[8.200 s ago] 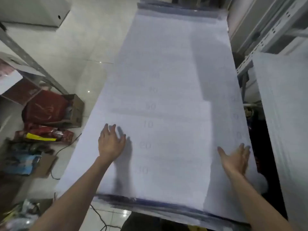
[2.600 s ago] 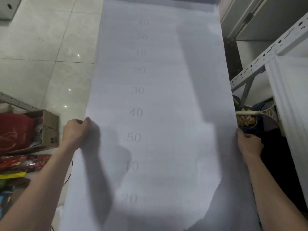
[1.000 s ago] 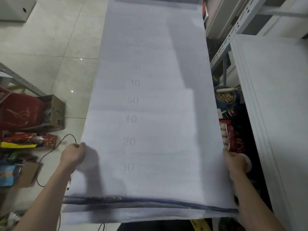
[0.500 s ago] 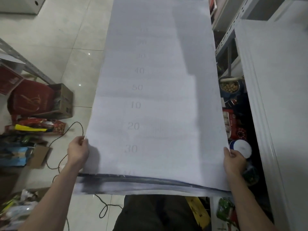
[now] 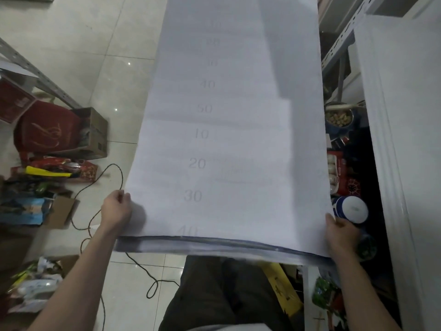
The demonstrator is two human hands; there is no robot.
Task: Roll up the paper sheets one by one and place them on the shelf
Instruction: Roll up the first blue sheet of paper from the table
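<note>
- Your left hand (image 5: pixel 117 209) pinched the paper sheet's (image 5: pixel 229 139) left edge.
- Your right hand (image 5: pixel 340 232) gripped its right edge.
- Sheet lay stretched out ahead of you, beside the shelf (image 5: pixel 338 44).

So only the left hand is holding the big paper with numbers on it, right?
Not quite: both hands hold it. The head view shows the left hand gripping the paper by its left edge and the right hand gripping its right edge.

My left hand (image 5: pixel 117 209) pinches the sheet (image 5: pixel 229 139) at one edge. My right hand (image 5: pixel 340 232) grips the other
</note>
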